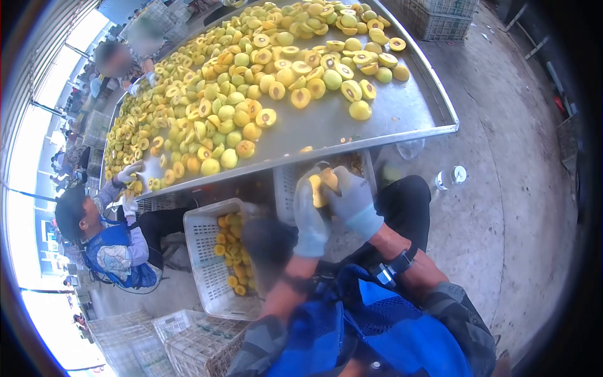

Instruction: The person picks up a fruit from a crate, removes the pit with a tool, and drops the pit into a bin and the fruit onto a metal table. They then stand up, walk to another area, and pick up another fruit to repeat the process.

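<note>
Both my hands wear pale work gloves and meet in front of my lap, below the table edge. My left hand [309, 210] is closed around a yellow peach half [318, 190], its cut side showing. Right against it, my right hand [355, 200] pinches an orange peach piece [328, 180] between thumb and fingers. A small dark curved edge [323, 165] shows just above the fingertips; I cannot tell whether it is a tool. Many halved peaches [266, 117], some with brown pits in them, lie piled on the metal table [402, 116] ahead.
A white plastic crate [207, 276] with pitted halves stands at my left, another crate [286, 195] under the table edge. A co-worker in a blue vest [122, 257] sits left, gloved hands at the pile. More people work at the far side. White cups [451, 178] stand on the floor right.
</note>
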Tool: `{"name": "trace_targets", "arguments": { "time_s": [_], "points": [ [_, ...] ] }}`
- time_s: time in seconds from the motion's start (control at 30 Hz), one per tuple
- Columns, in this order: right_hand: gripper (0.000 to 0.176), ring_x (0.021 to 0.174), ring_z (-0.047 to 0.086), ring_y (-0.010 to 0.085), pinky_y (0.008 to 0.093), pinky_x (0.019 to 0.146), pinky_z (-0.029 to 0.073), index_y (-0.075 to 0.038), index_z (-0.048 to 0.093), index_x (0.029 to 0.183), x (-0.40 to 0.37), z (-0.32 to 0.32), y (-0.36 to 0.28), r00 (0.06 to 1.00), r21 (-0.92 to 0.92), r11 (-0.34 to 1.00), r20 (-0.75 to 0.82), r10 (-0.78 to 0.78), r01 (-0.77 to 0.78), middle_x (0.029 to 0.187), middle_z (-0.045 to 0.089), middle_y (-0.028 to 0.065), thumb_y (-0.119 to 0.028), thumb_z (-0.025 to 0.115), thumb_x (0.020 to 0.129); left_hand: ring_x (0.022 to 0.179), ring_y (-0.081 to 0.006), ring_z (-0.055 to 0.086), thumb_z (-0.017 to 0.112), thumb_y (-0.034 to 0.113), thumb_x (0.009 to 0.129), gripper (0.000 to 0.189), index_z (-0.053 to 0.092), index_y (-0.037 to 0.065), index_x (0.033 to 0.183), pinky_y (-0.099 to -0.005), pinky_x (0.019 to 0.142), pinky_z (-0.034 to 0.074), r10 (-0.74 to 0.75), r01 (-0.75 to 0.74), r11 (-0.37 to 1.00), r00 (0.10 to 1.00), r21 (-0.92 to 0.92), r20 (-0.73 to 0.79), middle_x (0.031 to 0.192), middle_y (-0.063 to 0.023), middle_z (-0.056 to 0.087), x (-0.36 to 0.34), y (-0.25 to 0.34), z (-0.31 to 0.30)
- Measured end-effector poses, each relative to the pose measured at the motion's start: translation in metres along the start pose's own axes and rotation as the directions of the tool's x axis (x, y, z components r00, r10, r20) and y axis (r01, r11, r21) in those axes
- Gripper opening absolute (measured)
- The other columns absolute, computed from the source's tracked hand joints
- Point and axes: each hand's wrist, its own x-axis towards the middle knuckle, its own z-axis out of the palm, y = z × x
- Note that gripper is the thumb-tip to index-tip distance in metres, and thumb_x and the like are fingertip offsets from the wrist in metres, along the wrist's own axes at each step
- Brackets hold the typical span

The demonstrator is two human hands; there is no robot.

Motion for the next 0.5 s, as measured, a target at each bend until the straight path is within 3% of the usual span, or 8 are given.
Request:
{"name": "trace_targets", "arguments": {
  "time_s": [0.17,0.27,0.37,0.47,0.5],
  "points": [
    [0.030,0.078,0.070,0.0237,0.0375,0.071,0.052,0.002,0.065,0.109,0.000,-0.013,-0.010,0.978,0.279,0.941,0.134,0.161,-0.193,0.085,0.070,0.0178,-0.025,0.065,0.095,0.113,-0.0262,0.061,0.034,0.041,0.109,0.050,0.057,0.002,0.130,-0.0413,0.102,0.050,-0.019,0.003,0.992,0.992,-0.123,-0.126,0.122,-0.0147,0.063,0.015,0.015,0.008],
    [0.035,0.082,0.070,0.0225,0.0373,0.074,0.053,0.003,0.065,0.111,-0.003,-0.015,-0.005,0.891,0.245,0.902,0.382,0.246,-0.354,0.087,0.071,0.0185,-0.030,0.062,0.098,0.110,-0.0292,0.063,0.035,0.041,0.108,0.049,0.057,0.002,0.129,-0.0443,0.100,0.051,-0.075,0.049,0.976,0.991,-0.211,-0.115,0.119,-0.0159,0.064,0.019,0.021,0.003],
    [0.038,0.085,0.071,0.0280,0.0392,0.076,0.053,0.003,0.065,0.111,-0.008,-0.013,-0.011,0.853,0.181,0.912,0.456,0.253,-0.367,0.090,0.071,0.0214,-0.033,0.060,0.100,0.112,-0.0309,0.062,0.042,0.041,0.105,0.051,0.051,0.002,0.137,-0.0456,0.099,0.052,-0.053,0.042,0.970,0.998,-0.238,-0.042,0.124,-0.0152,0.060,0.022,0.015,-0.006],
    [0.039,0.087,0.071,0.0331,0.0413,0.078,0.053,0.002,0.065,0.112,-0.007,-0.007,-0.014,0.848,0.156,0.911,0.452,0.277,-0.381,0.092,0.071,0.0227,-0.034,0.058,0.100,0.106,-0.0330,0.064,0.039,0.038,0.106,0.047,0.057,0.000,0.127,-0.0470,0.094,0.055,-0.080,0.050,0.977,0.987,-0.207,-0.139,0.117,-0.0168,0.064,0.023,0.019,0.001],
    [0.037,0.083,0.068,0.0274,0.0385,0.075,0.052,0.002,0.065,0.111,-0.007,-0.005,-0.013,0.858,0.155,0.921,0.443,0.258,-0.357,0.089,0.070,0.0177,-0.033,0.058,0.101,0.105,-0.0330,0.065,0.040,0.037,0.105,0.046,0.057,0.000,0.126,-0.0468,0.093,0.055,-0.077,0.049,0.982,0.986,-0.183,-0.147,0.117,-0.0170,0.064,0.024,0.020,0.001]
  ]
}}
